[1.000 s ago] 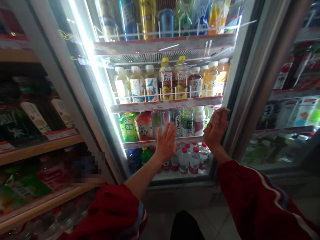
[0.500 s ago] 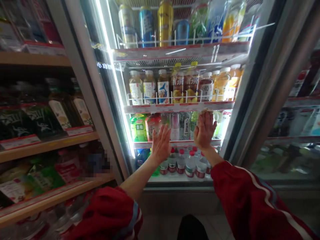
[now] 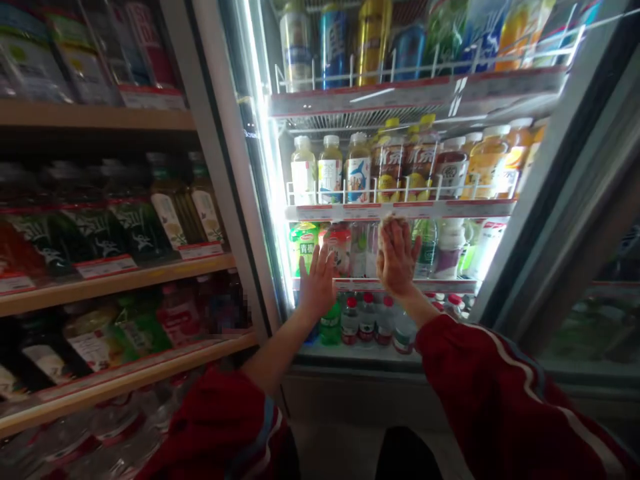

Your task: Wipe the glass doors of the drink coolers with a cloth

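Observation:
The glass door (image 3: 345, 363) of a lit drinks fridge stands in front of me. Against the glass, my right hand (image 3: 399, 261) presses a pale crumpled cloth (image 3: 387, 225), which shows at the fingertips and is mostly hidden under the fingers. My left hand (image 3: 319, 285) lies flat on the pane to the left, fingers spread, with nothing in it. Behind the glass near that hand are a green drink pack (image 3: 303, 240) and a red one (image 3: 341, 243). Dark iced-tea bottles (image 3: 390, 163) stand on the shelf above the hands.
Open wooden shelves (image 3: 150, 275) with rows of bottles flank the fridge on the left. Small red-capped bottles (image 3: 367, 320) stand on the fridge's bottom level. Cans (image 3: 333, 47) line its top shelf. A metal door frame (image 3: 565, 200) runs up the right side.
The view has turned left, shifting the fridge rightward in the picture. My right hand has slid left across the glass with the cloth. The left hand remains against the pane.

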Available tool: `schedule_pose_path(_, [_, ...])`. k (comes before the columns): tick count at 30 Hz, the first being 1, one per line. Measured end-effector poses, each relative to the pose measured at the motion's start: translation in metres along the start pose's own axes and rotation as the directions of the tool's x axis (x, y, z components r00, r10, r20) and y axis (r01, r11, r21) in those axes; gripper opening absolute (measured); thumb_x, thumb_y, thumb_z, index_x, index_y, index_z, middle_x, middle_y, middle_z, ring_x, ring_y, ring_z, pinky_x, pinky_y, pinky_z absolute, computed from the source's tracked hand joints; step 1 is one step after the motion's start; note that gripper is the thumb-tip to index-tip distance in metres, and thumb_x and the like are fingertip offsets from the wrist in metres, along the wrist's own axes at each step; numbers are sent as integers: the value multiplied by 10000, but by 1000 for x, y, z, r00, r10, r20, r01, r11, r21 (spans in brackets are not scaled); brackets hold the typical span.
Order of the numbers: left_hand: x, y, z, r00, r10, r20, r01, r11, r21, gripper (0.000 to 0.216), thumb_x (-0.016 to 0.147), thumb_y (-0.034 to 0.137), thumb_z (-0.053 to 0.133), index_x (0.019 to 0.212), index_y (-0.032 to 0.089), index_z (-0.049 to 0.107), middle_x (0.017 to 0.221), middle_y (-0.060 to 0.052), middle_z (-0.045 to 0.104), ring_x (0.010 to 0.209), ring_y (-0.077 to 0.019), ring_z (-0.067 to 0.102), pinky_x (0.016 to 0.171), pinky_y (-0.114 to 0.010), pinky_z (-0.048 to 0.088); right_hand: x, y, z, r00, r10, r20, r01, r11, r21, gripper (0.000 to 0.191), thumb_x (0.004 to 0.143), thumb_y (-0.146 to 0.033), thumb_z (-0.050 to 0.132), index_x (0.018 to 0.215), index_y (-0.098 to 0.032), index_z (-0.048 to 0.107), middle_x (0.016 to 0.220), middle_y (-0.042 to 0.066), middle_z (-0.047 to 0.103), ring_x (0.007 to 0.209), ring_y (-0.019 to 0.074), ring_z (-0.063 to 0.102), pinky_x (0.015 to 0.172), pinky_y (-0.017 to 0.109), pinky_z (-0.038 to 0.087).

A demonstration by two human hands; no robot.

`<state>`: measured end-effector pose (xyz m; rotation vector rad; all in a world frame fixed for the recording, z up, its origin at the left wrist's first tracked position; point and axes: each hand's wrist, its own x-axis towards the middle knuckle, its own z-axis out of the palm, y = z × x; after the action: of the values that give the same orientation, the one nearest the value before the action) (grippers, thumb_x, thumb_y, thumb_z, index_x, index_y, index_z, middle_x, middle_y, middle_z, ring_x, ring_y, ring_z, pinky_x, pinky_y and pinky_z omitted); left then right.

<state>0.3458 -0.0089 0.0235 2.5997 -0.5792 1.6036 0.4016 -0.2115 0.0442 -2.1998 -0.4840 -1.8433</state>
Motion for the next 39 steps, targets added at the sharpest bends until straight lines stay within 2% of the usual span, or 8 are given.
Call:
schedule_pose_path(9, [-13, -22, -8, 993, -105, 54, 104, 994, 32, 699, 772, 168, 529, 1427, 120, 290, 1510, -180, 305, 1437, -276, 159, 1159, -548, 79, 7, -48, 12, 992, -103, 77, 99, 994, 53, 547, 905, -224, 383, 1451, -232, 342, 1471, 72, 413, 1433, 250, 204, 1158, 540, 110])
schedule_pose_path(13, [-19, -33, -13, 987, -144, 74, 142, 989, 26, 723, 766, 161, 540, 1437, 139, 272, 1522, -173, 283, 1438, -282, 155, 1155, -560, 86, 9, -71, 18, 983, -163, 88, 158, 986, 56, 526, 900, -200, 390, 1425, -216, 390, 1458, 68, 436, 1432, 235, 209, 1170, 526, 52])
schedule_pose_path(18, [-26, -47, -17, 983, -171, 72, 169, 985, 37, 746, 769, 139, 531, 1453, 145, 233, 1526, -171, 273, 1440, -280, 151, 1153, -568, 72, 10, -92, 28, 963, -233, 135, 219, 969, 113, 585, 865, -183, 432, 1445, -199, 355, 1491, 78, 383, 1445, 245, 162, 1171, 529, -4])
schedule_pose_path(26, [-31, -65, -24, 975, -214, 57, 212, 976, 44, 798, 761, 132, 554, 1469, 152, 188, 1528, -179, 262, 1438, -287, 153, 1149, -572, 89, 15, -119, 34, 946, -309, 101, 298, 948, 108, 530, 892, -183, 429, 1420, -199, 396, 1461, 76, 432, 1446, 225, 162, 1165, 523, -56])
schedule_pose_path(32, [-35, -74, -29, 958, -276, 74, 271, 960, 68, 731, 766, 153, 554, 1438, 124, 269, 1519, -195, 274, 1434, -299, 170, 1147, -579, 77, 16, -139, 41, 929, -363, 72, 351, 926, 138, 508, 905, -156, 412, 1411, -196, 410, 1458, 65, 437, 1438, 219, 196, 1168, 503, -77])
schedule_pose_path(39, [-44, -88, -34, 931, -355, 89, 349, 934, 78, 724, 748, 155, 532, 1429, 114, 291, 1525, -180, 269, 1439, -294, 151, 1154, -568, 63, 16, -160, 51, 908, -415, 54, 399, 897, 192, 493, 923, -164, 389, 1415, -199, 400, 1458, 53, 436, 1412, 215, 273, 1172, 508, -85])
